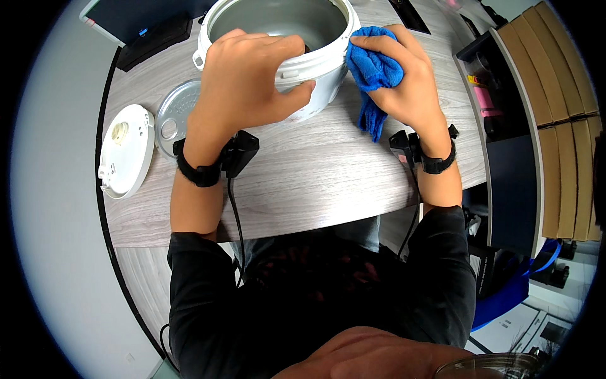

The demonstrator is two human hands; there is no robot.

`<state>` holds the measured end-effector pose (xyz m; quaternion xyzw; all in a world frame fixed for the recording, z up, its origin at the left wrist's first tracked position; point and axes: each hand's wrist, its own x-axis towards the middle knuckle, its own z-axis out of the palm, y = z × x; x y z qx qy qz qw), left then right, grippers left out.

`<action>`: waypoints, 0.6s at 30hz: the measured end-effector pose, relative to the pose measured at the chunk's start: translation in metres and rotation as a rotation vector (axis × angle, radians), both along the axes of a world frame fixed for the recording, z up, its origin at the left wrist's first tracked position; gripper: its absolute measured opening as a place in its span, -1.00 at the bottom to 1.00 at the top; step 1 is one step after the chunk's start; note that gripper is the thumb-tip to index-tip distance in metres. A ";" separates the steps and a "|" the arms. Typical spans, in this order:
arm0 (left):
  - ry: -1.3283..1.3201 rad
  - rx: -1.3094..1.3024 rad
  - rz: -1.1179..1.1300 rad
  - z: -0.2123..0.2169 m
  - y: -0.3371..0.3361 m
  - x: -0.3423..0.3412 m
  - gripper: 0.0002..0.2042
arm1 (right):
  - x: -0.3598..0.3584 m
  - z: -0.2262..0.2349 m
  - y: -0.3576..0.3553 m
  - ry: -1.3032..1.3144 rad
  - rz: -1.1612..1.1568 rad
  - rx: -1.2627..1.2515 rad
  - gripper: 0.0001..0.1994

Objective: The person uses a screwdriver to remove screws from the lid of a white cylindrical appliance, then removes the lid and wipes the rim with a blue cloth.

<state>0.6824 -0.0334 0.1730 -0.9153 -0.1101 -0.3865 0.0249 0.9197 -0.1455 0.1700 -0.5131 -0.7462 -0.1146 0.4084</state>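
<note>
A white rice cooker body [326, 81] with a grey, hollow inside stands at the far middle of the table. My left hand [243, 79] is at its near left rim, fingers curled over the edge and thumb against the outside wall. My right hand [404, 79] is closed around a bunched blue cloth [374, 63], which touches the cooker's right side near the rim. A loose end of the cloth hangs below the hand. Left of my left wrist lie a round metal plate with small holes [175, 104] and a white oval lid [129, 155].
The wood-grain table [303, 177] has a curved front edge near my body. A screen [148, 22] and a black box [154, 47] are at the back left. To the right stands a shelf [514, 158] beside cardboard boxes [555, 69]. Cables [235, 211] hang from devices on both wrists.
</note>
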 end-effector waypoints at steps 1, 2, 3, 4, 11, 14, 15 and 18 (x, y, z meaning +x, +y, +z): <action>0.002 -0.003 0.005 -0.001 0.000 0.000 -0.74 | -0.001 0.000 -0.001 -0.008 -0.006 0.000 -0.54; 0.003 0.000 0.003 -0.001 0.000 0.000 -0.74 | -0.001 0.000 -0.002 -0.016 -0.011 0.000 -0.54; 0.003 0.003 0.001 -0.001 0.000 0.000 -0.74 | -0.001 0.000 -0.003 -0.021 -0.013 -0.006 -0.53; 0.004 0.006 -0.001 -0.001 0.000 -0.001 -0.74 | -0.001 -0.001 -0.003 -0.026 -0.014 -0.011 -0.52; 0.012 0.015 -0.006 -0.001 0.001 -0.003 -0.74 | -0.006 0.007 -0.013 -0.068 0.008 -0.077 -0.48; -0.005 0.030 -0.017 -0.002 0.000 -0.002 -0.72 | -0.018 0.009 -0.019 -0.033 0.089 -0.100 -0.45; -0.022 0.036 -0.011 -0.002 -0.002 0.001 -0.71 | -0.026 0.009 -0.022 0.002 0.119 -0.128 -0.43; -0.018 0.015 0.006 -0.004 -0.006 0.000 -0.69 | -0.031 0.009 -0.024 0.019 0.082 -0.190 -0.42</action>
